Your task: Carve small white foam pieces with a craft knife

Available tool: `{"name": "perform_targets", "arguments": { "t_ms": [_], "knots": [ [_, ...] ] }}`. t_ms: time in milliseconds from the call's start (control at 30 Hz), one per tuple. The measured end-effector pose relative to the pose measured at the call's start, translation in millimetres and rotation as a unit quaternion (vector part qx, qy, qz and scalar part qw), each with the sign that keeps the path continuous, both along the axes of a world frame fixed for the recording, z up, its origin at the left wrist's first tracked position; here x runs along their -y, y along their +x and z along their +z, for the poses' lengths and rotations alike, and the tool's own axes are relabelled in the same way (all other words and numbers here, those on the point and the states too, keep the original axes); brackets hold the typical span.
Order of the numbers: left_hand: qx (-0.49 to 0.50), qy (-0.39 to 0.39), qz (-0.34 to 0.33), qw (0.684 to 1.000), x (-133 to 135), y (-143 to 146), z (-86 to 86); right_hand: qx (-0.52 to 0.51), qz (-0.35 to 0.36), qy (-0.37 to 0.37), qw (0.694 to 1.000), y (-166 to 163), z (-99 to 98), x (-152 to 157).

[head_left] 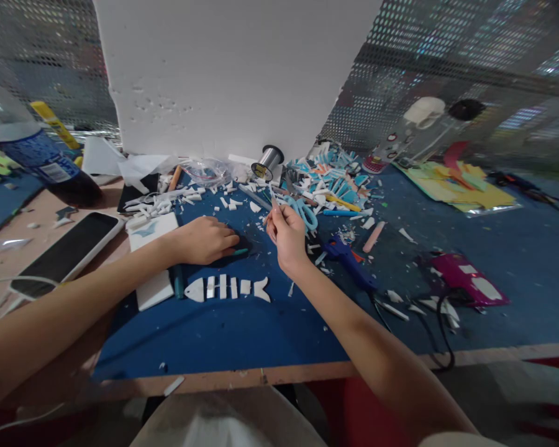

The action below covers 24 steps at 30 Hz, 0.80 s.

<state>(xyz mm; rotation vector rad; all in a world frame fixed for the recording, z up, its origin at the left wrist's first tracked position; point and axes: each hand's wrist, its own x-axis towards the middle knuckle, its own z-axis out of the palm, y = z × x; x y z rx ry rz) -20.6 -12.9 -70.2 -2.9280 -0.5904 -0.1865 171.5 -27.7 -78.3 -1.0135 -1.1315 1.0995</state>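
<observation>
My left hand (pixel 206 241) rests closed on the blue mat, its fingers curled, and a teal tip (pixel 240 252) pokes out beneath them. What that tip belongs to is hidden. My right hand (pixel 289 236) is raised a little, pinching a small thin pale piece (pixel 272 194) between thumb and fingers. In front of my left hand lie white foam pieces laid out as a fish skeleton: a head (pixel 195 290), several rib strips (pixel 222 287) and a tail (pixel 261 289). Light blue scissors (pixel 306 213) lie just beyond my right hand.
A wire spool (pixel 268 162) and a heap of foam scraps (pixel 328 177) are at the back. To the right are a blue glue gun (pixel 351 264) with its cord and a magenta packet (pixel 470 279). A phone (pixel 68 251) and a tilted cola bottle (pixel 40 158) are at left.
</observation>
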Motion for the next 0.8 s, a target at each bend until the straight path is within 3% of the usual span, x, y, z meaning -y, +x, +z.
{"name": "perform_targets", "arguments": {
  "t_ms": [133, 400, 500, 567, 633, 733, 800],
  "knots": [
    [-0.022, 0.027, -0.029, 0.999, 3, 4, -3.8, -0.002, 0.000, 0.002, 1.000, 0, -0.6, 0],
    [-0.033, 0.044, 0.012, 0.998, 3, 6, -5.8, -0.007, 0.005, 0.005, 1.000, 1, -4.0, -1],
    [0.011, -0.010, 0.042, 0.999, 5, 8, -3.0, 0.004, 0.004, 0.010, 1.000, 1, -3.6, 0],
    [0.097, -0.101, 0.077, 0.987, 7, 10, -0.5, 0.021, 0.000, 0.027, 0.999, 0, -1.3, 3],
    [0.232, -0.242, 0.123, 0.934, 9, 14, 1.1, 0.048, 0.000, 0.055, 0.997, -1, 1.6, 8],
    [0.421, -0.468, 0.176, 0.757, 11, 19, 0.1, 0.099, 0.006, 0.093, 0.991, -3, 4.4, 17],
    [0.474, -0.570, 0.181, 0.646, 12, 21, -1.6, 0.136, 0.006, 0.121, 0.983, -5, 5.0, 22]
  ]
}}
